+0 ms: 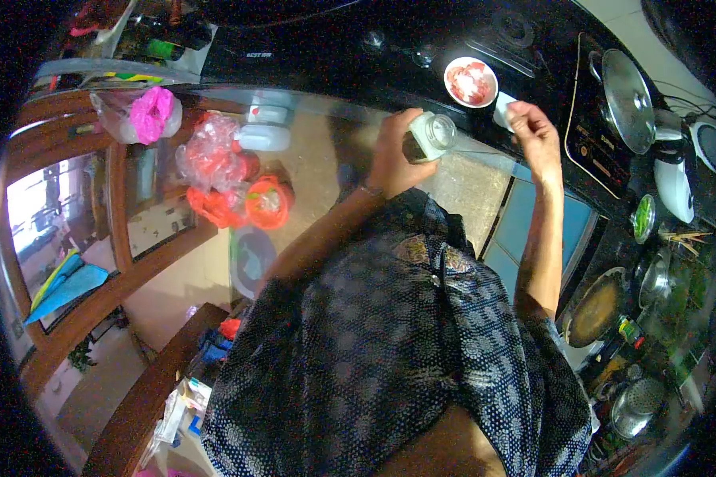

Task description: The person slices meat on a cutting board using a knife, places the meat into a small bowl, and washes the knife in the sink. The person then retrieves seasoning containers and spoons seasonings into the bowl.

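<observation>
My left hand (391,159) is wrapped around a glass jar (437,137), holding it above the floor in front of the counter. The jar's round mouth is uncovered and faces up toward me; its contents are hard to make out. Fingers of my right hand (538,137) are pinched together at the edge of a small white flat piece (502,111), possibly a lid. Just beyond both hands, a white bowl (471,82) of pinkish raw meat with a white patch on top stands on the dark counter.
To the right are an induction cooker (589,147), a glass pot lid (627,99), a dish of chopped greens (644,219) and a brown round pan (597,308). Red plastic bags (215,159) and an orange-red bin (268,202) are on the left. A blue cabinet door (525,226) stands below the counter.
</observation>
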The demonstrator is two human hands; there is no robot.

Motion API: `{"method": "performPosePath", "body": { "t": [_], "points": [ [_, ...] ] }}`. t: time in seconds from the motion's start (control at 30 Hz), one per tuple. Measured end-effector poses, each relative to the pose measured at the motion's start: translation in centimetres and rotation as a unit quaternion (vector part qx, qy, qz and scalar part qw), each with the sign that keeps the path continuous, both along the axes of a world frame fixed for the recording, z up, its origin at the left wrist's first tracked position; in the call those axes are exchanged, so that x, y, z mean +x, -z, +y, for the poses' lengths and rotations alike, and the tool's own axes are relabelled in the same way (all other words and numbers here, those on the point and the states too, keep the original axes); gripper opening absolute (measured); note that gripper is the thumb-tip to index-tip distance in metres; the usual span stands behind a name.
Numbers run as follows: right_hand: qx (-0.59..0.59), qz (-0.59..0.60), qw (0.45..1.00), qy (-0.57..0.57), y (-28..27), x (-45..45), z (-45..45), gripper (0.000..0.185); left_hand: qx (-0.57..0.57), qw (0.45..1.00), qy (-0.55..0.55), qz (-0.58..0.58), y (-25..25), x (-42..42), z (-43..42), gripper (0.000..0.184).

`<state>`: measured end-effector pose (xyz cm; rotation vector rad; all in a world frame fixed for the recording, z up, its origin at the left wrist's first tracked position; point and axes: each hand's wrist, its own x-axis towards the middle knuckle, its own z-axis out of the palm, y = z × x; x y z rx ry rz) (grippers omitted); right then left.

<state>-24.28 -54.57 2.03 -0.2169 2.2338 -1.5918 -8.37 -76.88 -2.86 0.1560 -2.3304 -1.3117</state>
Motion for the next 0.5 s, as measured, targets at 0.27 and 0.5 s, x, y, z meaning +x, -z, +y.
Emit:
{"method": "performPosePath", "body": {
  "t": [0.27, 0.5],
  "points": [
    [0.410, 0.163, 0.897, 0.038, 7.6, -4.5, 4.4, 0.092, -0.007, 1.000, 0.001, -0.008, -0.6, 0.9, -0.1, 0.084],
    [0.453, 0.128, 0.881, -0.048, 12.0, -6.8, 5.3, 0.086, -0.004, 1.000, -0.003, -0.004, -0.3, 1.3, 0.1, 0.084]
  ]
}}
